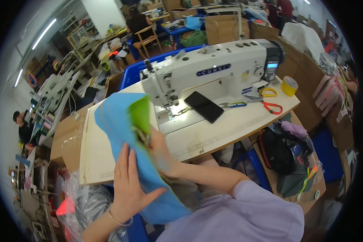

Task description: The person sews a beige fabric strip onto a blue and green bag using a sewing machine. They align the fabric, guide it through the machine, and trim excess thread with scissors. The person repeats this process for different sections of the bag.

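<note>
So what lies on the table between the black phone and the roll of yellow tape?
In the head view, scissors lie between the black phone and the yellow tape roll: a blue-handled pair, a red-handled pair and a yellow-handled pair.

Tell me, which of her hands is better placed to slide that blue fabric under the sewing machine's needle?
Probably the right hand: it pinches the blue fabric at its green piece, nearest the sewing machine. The left hand lies flat on the fabric lower down, farther from the needle.
</note>
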`<state>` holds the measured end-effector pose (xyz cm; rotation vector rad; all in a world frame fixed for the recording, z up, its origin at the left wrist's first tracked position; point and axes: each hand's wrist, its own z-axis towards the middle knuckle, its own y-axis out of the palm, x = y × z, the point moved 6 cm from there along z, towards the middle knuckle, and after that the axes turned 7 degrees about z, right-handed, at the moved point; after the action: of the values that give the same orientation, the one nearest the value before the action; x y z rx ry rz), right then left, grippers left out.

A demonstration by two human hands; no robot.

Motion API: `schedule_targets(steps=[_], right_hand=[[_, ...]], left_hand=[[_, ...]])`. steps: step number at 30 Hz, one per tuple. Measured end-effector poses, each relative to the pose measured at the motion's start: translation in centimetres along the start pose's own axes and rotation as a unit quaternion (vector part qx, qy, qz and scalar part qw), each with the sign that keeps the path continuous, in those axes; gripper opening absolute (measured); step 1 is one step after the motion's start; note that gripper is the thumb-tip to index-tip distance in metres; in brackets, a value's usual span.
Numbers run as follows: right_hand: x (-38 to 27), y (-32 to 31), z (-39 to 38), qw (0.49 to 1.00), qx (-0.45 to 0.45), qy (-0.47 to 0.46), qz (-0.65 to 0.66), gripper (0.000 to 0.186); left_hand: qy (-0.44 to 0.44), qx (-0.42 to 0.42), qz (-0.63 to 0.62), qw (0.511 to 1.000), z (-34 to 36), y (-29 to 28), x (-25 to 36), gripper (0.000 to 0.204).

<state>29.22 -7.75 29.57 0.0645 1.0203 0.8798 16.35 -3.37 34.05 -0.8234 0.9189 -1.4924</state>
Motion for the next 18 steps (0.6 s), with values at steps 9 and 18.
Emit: schedule_targets(steps=[9,18], right_hand=[[-0.9,-0.1,-0.1,0.989,-0.078,-0.065,-0.112,0.040],[3.2,1.5,-7.5,0.866,-0.446,0.225,0.006,0.036]], left_hand=[[-0.106,0.141,-0.089,0.980,-5.4,1.0,-9.0,0.038],[-0.016,0.291,0.240,0.926,0.5,-16.6,-20.0,0.009]])
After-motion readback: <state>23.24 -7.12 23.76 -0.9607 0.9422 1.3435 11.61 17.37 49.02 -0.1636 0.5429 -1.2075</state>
